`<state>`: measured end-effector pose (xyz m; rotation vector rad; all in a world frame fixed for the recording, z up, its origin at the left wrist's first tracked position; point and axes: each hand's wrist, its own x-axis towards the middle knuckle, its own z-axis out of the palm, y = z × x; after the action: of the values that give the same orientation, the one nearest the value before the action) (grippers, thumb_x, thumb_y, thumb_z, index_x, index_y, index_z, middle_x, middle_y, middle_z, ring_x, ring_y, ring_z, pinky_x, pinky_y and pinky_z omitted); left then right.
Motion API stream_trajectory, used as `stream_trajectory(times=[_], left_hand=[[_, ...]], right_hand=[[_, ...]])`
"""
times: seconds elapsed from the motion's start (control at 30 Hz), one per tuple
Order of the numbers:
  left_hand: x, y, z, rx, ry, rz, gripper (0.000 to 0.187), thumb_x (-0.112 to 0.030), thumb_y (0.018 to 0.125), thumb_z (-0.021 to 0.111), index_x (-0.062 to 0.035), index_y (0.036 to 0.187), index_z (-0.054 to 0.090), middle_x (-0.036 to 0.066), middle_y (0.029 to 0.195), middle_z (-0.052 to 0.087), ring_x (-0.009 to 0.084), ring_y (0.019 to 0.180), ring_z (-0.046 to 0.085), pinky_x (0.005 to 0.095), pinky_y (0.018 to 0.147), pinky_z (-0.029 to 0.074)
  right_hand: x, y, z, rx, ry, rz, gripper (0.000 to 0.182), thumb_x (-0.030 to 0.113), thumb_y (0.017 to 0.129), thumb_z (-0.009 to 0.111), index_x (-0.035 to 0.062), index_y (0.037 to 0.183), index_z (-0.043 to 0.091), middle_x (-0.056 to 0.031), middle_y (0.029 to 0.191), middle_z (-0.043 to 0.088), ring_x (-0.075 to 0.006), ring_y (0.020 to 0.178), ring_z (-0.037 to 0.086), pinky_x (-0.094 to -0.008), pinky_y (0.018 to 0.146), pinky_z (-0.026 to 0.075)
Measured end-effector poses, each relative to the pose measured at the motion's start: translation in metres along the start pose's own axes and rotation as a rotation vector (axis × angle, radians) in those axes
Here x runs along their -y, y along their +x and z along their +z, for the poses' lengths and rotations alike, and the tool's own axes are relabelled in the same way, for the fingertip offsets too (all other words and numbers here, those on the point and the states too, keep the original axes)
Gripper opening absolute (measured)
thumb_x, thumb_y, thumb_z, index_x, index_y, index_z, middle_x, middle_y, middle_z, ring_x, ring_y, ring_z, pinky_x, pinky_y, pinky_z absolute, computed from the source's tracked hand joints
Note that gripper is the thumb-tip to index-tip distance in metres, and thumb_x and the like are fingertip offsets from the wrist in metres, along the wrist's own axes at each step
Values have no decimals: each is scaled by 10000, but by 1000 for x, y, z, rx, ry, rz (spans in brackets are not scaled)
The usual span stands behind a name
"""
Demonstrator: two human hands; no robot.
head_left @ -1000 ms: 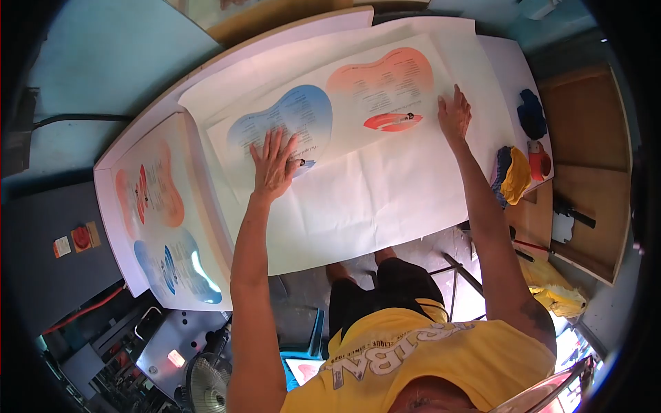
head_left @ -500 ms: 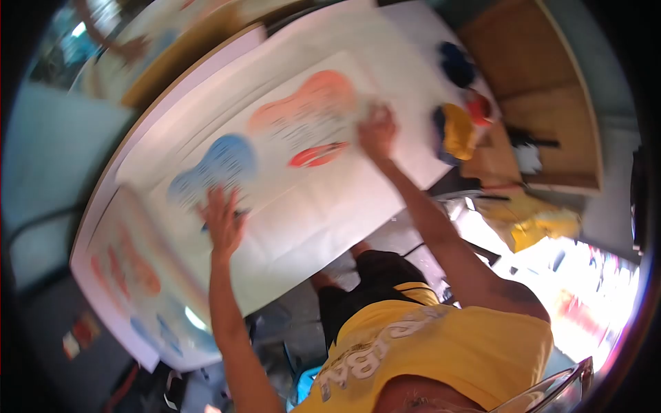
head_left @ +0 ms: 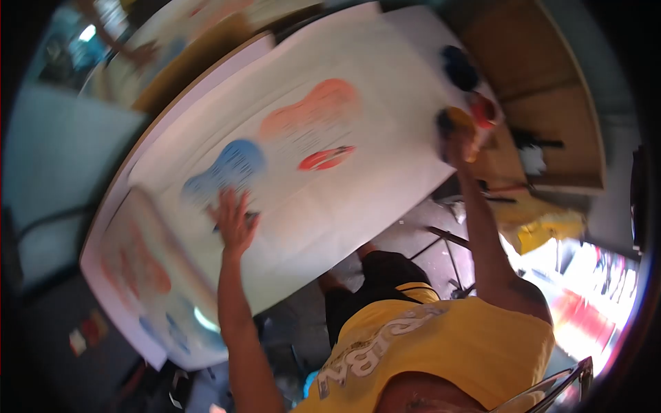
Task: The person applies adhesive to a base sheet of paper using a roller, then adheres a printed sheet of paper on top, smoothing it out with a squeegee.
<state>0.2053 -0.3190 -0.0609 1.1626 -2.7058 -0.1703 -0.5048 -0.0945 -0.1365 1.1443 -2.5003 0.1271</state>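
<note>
A large white sheet (head_left: 303,220) lies over the tilted table, printed with a blue blob shape (head_left: 234,164), an orange blob shape (head_left: 318,107) and a red lip-like shape (head_left: 327,157). Fingers spread, my left hand (head_left: 236,221) lies on the sheet at the lower edge of the blue shape, partly covering a dark blue mark beneath it. My right hand (head_left: 460,146) is at the table's right edge, over a yellow and dark item (head_left: 454,119) whose kind I cannot make out. Blur hides whether its fingers close on that item.
Beside the right hand are a red round item (head_left: 483,110) and a dark blue one (head_left: 459,67). A brown wooden panel (head_left: 551,103) stands at the right. The printed sheet curls over the table's left end. A mirror-like surface at the top left reflects a hand.
My right hand has moved right, from beside the orange shape to the yellow and dark item. My left hand stays spread on the sheet while the view shifts slightly.
</note>
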Motion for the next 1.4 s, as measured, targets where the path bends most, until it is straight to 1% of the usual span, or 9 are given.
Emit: stream_trajectory(times=[0.1, 0.13, 0.2, 0.53, 0.7, 0.93, 1.07, 1.3, 1.4], left_hand=[[-6, 1, -8, 82, 31, -93, 744, -573, 919, 593, -285, 1562, 356, 105, 1667, 209, 403, 1521, 185, 788, 1099, 74], [-8, -1, -6, 108, 32, -136, 749, -565, 924, 585, -286, 1572, 333, 95, 1672, 195, 384, 1527, 177, 786, 1100, 73], [-8, -2, -2, 111, 24, -169, 731, -541, 936, 575, -285, 1574, 327, 89, 1669, 202, 366, 1529, 176, 782, 1101, 81], [7, 2, -1, 101, 47, -162, 665, -503, 965, 536, -283, 1561, 339, 79, 1649, 238, 330, 1512, 223, 738, 1143, 87], [9, 3, -4, 120, -34, -203, 674, -519, 963, 528, -280, 1562, 332, 74, 1647, 230, 317, 1507, 228, 739, 1152, 80], [15, 4, -16, 274, -41, -208, 783, -461, 852, 682, -111, 1500, 416, 173, 1566, 339, 333, 1505, 238, 743, 1153, 77], [12, 15, -21, 522, -59, -282, 843, -400, 750, 785, 5, 1421, 475, 255, 1482, 405, 355, 1505, 240, 736, 1161, 84], [13, 7, 3, 187, -15, -247, 779, -612, 1001, 353, -117, 1595, 259, 141, 1653, 232, 367, 1535, 168, 683, 1181, -1], [11, 10, -3, 197, 0, -237, 779, -609, 997, 372, -115, 1591, 271, 147, 1648, 239, 370, 1536, 165, 668, 1188, -22]], right_hand=[[-31, 8, 31, 223, 161, 97, 362, 184, 948, 528, 78, 1277, 639, -150, 1303, 622, -299, 1250, 559, -430, 1098, 413], [40, 30, -65, 316, 319, 325, 385, 253, 984, 514, 74, 1310, 611, -155, 1362, 592, -290, 1262, 552, -419, 1081, 435], [43, 37, -62, 555, 722, 157, 455, 308, 1007, 534, 70, 1395, 535, -136, 1435, 545, -269, 1290, 539, -403, 1076, 450], [408, 12, -221, 327, 1899, 180, 305, 304, 1049, 467, 59, 1062, 647, 10, 887, 632, -84, 802, 556, -246, 708, 446], [451, -20, -223, 631, 1804, 499, 385, 388, 991, 623, 15, 1088, 632, -47, 932, 674, -139, 745, 587, -291, 700, 500], [557, -95, -239, 472, 985, -501, 509, 276, 841, 737, 124, 1298, 570, -143, 1065, 636, -352, 959, 631, -431, 775, 553], [584, -143, -201, 416, 794, -632, 613, 217, 800, 729, 154, 1380, 540, -124, 1035, 581, -339, 973, 596, -441, 788, 536], [529, -103, -167, 238, 549, -649, 535, 168, 788, 643, 134, 1318, 579, -157, 1053, 569, -323, 952, 553, -439, 725, 436], [473, -70, -142, 151, 418, -637, 579, 160, 747, 683, 146, 1318, 586, -176, 1043, 564, -339, 939, 557, -468, 740, 445]])
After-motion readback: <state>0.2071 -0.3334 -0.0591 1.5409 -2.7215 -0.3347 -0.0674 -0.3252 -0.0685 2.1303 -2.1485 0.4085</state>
